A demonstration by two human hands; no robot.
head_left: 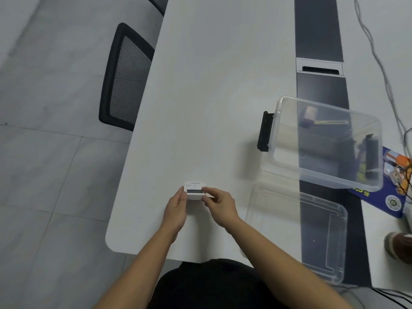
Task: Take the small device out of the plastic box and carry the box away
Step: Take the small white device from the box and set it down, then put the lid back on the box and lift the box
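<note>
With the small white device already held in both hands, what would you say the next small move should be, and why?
Probably set the small white device down on the table and let go. Both the left hand and right hand grip it, while the clear plastic box sits untouched to the right, waiting to be carried.

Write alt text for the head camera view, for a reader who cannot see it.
Both hands, left hand and right hand, hold a small white device just above a white table. To the right sit a clear plastic box with black latches, lid off, and its clear lid lying nearer the person.
</note>
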